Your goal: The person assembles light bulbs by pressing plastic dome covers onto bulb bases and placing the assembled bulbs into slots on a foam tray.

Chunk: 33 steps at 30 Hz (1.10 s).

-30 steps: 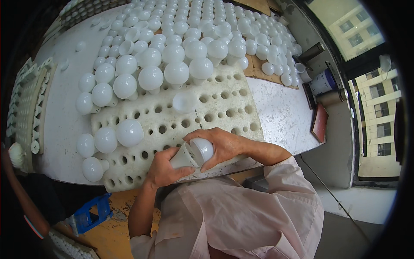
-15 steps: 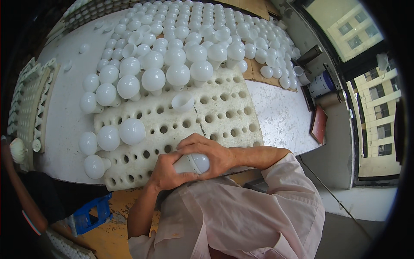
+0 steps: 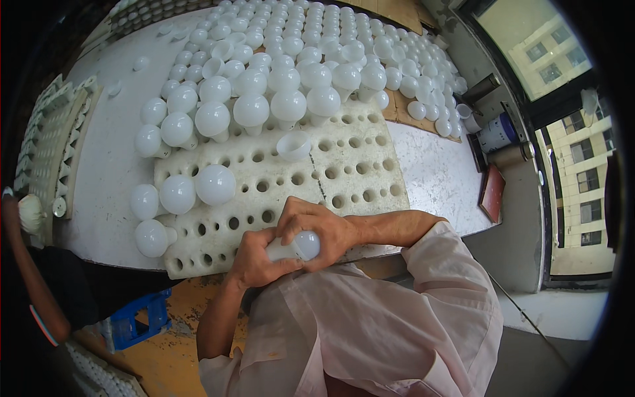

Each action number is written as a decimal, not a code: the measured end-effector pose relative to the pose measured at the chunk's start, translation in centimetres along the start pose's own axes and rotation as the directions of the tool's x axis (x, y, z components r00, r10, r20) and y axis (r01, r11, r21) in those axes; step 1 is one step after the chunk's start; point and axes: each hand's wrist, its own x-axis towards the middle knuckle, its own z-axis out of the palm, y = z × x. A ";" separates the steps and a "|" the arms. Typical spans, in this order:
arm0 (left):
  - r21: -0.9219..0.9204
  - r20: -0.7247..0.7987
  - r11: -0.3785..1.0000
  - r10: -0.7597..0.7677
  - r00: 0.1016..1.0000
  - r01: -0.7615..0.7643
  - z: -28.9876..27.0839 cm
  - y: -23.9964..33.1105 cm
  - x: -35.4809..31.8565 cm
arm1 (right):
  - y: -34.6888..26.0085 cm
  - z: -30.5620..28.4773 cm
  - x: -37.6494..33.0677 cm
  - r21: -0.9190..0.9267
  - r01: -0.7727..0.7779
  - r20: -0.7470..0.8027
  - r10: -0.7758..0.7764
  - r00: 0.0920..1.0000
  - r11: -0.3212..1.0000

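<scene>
Close to my body, both hands are closed round one white LED bulb (image 3: 307,245). My left hand (image 3: 254,260) grips its white base side, with the thumb along the near side. My right hand (image 3: 325,228) wraps round the domed end, fingers bent over the top. Just beyond lies a pale foam board (image 3: 344,187) with rows of round holes. On its left part sit several white bulbs (image 3: 215,184), and more stand in rows along its far side. A loose white dome cover (image 3: 294,145) rests on the board, its open rim upward.
Many white dome covers (image 3: 297,26) fill the back of the white table (image 3: 436,172), partly on cardboard. A second foam rack (image 3: 56,152) stands at the left. A co-worker's arm (image 3: 30,271) shows at the left edge, above a blue stool (image 3: 140,319). Windows line the right.
The view has shifted slightly, so the board and bulbs appear a little lower and to the right. My right fingers have bent further over the bulb, and both hands still hold it.
</scene>
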 end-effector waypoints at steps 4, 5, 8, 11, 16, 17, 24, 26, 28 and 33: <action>0.018 -0.035 1.000 0.010 0.999 -0.010 -0.4 -0.4 -1.0 | 0.4 0.9 0.0 0.044 -0.088 0.069 0.084 0.994 0.995; 0.034 -0.038 0.999 0.013 0.999 -0.012 -0.8 -0.6 -1.4 | 0.1 0.9 0.6 0.057 -0.068 0.082 0.064 0.995 0.996; -0.261 0.033 0.958 -0.118 0.992 0.122 -1.6 -2.3 -3.4 | -0.5 1.2 1.6 -0.014 -0.097 0.132 0.098 0.986 0.995; -0.332 -0.102 0.938 -0.140 0.985 0.099 -2.2 -2.5 -5.7 | -0.2 1.2 3.9 0.016 -0.062 0.151 0.059 0.987 0.998; -0.206 -0.508 0.977 -0.066 0.859 -0.047 -1.7 -2.6 -9.9 | 0.5 2.2 9.9 -0.220 0.088 0.194 -0.045 0.980 0.972; -0.246 -0.512 0.967 -0.067 0.856 -0.071 -1.8 -2.2 -10.5 | 0.6 3.0 11.1 -0.308 0.149 0.299 -0.053 0.953 0.940; -0.057 -0.681 0.996 0.014 0.732 -0.073 -2.8 -1.5 -12.6 | 2.7 5.2 13.1 -0.514 0.374 0.335 -0.221 0.916 0.772; -0.004 -0.716 0.993 0.077 0.694 -0.115 -3.4 -1.6 -13.2 | 1.6 2.9 11.7 -0.463 0.362 0.184 -0.311 0.932 0.809; 0.062 -0.757 0.987 0.143 0.637 -0.148 -3.9 -1.0 -14.7 | 1.1 -0.7 9.5 -0.648 0.178 0.043 -0.198 0.979 0.741; 0.320 -0.894 0.881 0.403 0.198 -0.348 -9.4 -1.1 -16.3 | 3.1 -5.4 4.2 -0.807 -0.459 -0.356 0.314 0.880 0.372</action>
